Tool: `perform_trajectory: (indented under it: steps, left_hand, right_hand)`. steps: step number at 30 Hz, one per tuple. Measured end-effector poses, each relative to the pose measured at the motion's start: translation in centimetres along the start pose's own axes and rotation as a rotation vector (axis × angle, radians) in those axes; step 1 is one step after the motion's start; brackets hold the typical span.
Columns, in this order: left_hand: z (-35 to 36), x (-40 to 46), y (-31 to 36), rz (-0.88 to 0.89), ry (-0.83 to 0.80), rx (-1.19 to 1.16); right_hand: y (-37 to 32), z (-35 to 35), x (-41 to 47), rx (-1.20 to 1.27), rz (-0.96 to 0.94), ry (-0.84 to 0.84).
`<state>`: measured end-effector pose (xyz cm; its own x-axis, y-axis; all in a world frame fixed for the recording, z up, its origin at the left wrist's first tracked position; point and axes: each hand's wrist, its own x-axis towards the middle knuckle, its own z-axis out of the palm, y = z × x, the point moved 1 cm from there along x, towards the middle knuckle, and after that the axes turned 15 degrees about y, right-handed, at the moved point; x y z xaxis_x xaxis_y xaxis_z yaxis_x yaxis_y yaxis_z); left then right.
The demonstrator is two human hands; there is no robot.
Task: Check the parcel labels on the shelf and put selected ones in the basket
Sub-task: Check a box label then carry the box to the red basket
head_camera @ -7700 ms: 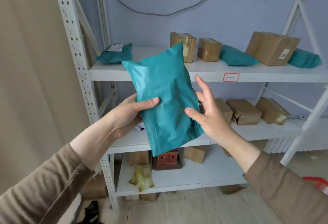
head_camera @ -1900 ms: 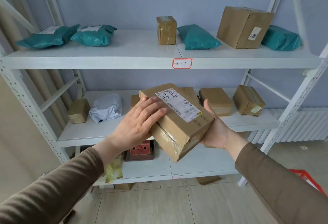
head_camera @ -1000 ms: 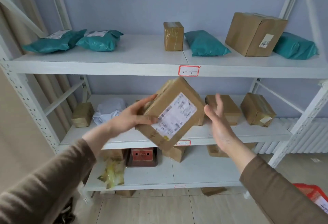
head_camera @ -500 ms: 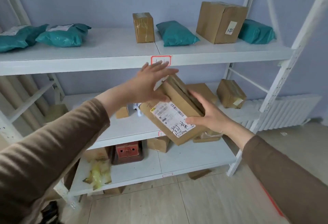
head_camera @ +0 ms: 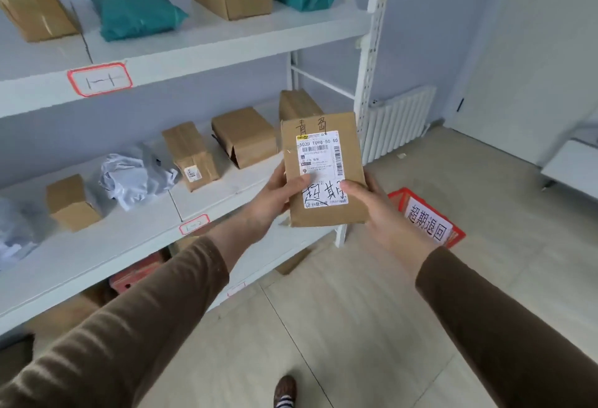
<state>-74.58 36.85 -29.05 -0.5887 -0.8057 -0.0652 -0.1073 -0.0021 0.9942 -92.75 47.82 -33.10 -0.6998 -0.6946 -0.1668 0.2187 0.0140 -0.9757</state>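
both hands gripping upright parcel, thumbs on label

Both hands hold a labelled parcel (upright) beside the shelf.

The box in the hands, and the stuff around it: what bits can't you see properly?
Head view only:
- Cardboard box: small label print is too tiny; thumbs of the left hand and right hand cover part of the handwriting.
- Red basket: mostly behind the right wrist; its inside is hidden.
- Top shelf: big box cut off by the top edge.
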Motion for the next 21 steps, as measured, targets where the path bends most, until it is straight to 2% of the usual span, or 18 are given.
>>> perform_trajectory:
  steps: [7,12,15,21]
  left_hand:
    - [8.9,7.3,-2.6,-0.062,-0.19,-0.002]
    - [14.7,13.6,-4.6,-0.15,-0.276,-0.018]
    - [18.6,16.7,-5.6,-0.188,-0.333,0.001]
    - [27.5,20.4,-7.1,-0.234,-0.439,-0.01]
  right_hand:
    - [2.0,-7.8,4.8,0.112,0.143,0.208]
    - [2.7,-12.0,9.4,0.098,0.167,0.296]
    - [3.2,-15.2,11.7,0.146,0.206,0.423]
    - [3.5,-23.0,14.6,0.173,0.257,0.553]
